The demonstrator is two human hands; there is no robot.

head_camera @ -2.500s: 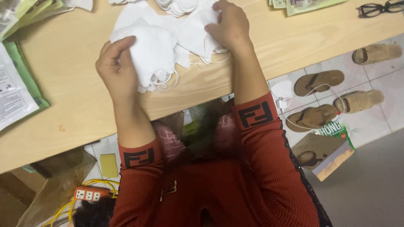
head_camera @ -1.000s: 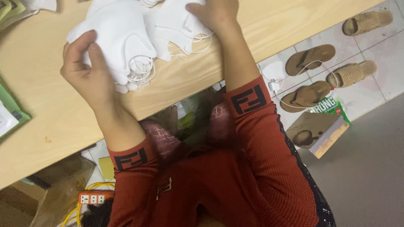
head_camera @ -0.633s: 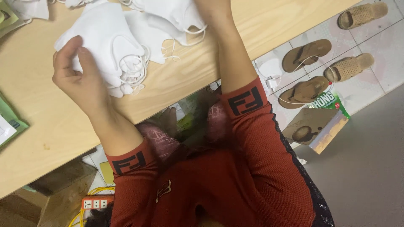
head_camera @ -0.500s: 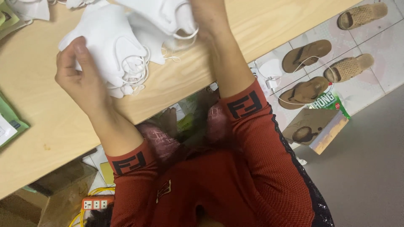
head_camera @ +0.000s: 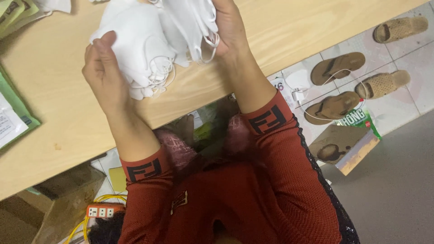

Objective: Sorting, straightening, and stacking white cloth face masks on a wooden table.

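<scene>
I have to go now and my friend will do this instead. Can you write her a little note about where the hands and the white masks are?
Left hand: holds a stack of white masks, ear loops hanging over the wooden table.
Right hand: grips a second bunch of masks, lifted beside the first.
Done: the masks are gathered into two handfuls.
Left: the two bunches are still apart. Green packets lie at the table's left edge.

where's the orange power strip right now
In the head view, the orange power strip lies bottom left, on the floor under the wooden table, beside yellow cables.
</scene>
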